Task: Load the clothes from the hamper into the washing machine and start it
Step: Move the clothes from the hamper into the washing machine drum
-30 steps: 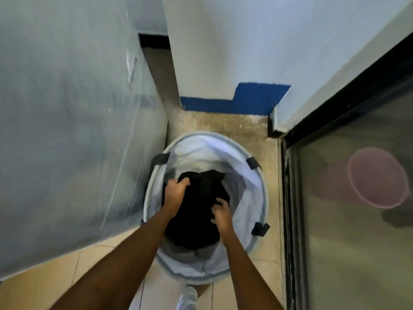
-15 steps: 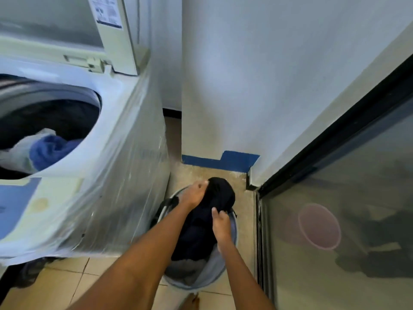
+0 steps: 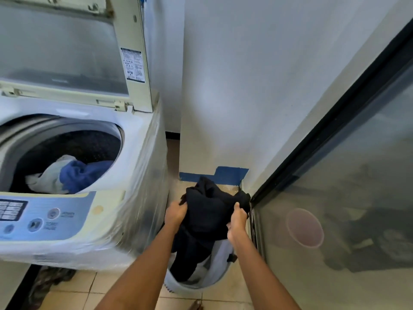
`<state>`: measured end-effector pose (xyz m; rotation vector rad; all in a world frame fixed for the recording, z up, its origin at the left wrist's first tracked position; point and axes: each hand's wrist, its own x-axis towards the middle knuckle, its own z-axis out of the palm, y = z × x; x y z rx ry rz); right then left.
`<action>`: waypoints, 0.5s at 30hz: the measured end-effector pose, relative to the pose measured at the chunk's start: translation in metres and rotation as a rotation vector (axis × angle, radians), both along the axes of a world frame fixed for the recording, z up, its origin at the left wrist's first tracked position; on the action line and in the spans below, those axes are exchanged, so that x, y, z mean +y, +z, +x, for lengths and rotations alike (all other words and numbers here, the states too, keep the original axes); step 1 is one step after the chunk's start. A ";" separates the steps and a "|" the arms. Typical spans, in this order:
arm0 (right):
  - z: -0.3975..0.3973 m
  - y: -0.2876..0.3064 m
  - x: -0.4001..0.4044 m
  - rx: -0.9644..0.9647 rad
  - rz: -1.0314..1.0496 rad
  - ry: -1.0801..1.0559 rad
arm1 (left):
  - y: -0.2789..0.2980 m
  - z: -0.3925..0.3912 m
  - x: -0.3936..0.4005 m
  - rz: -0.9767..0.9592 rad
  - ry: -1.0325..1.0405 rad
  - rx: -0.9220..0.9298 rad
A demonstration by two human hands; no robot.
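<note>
Both hands, left [image 3: 175, 213] and right [image 3: 237, 222], each have a clenched grip on the black garment [image 3: 210, 211], held above the hamper [image 3: 221, 256] beside the open washing machine [image 3: 138, 198].

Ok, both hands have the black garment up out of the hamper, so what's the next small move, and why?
Probably swing the black garment left, over the washer's open drum. The left hand and right hand both grip it, its tail hangs into the hamper, and the lid stands open.

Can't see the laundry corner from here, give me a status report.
Left hand and right hand both grip the black garment, lifted above the hamper. Washing machine lid up, clothes in drum. Nothing in the way.
</note>
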<state>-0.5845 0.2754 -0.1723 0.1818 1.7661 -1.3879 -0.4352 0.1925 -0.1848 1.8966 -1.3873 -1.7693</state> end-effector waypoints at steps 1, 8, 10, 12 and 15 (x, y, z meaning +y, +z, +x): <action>0.006 0.004 0.002 -0.016 0.012 0.028 | 0.007 0.001 -0.007 -0.127 -0.140 -0.096; 0.048 0.027 0.012 -0.189 0.039 0.280 | 0.095 -0.003 -0.019 -0.400 -0.193 0.182; 0.052 0.032 0.013 -0.175 0.022 0.265 | 0.118 -0.003 -0.020 -0.350 -0.115 0.319; 0.051 0.039 0.011 -0.101 -0.004 0.266 | 0.134 -0.003 -0.024 -0.315 -0.072 0.371; 0.040 0.063 0.006 0.165 -0.029 0.315 | 0.166 -0.005 -0.026 -0.284 -0.115 0.387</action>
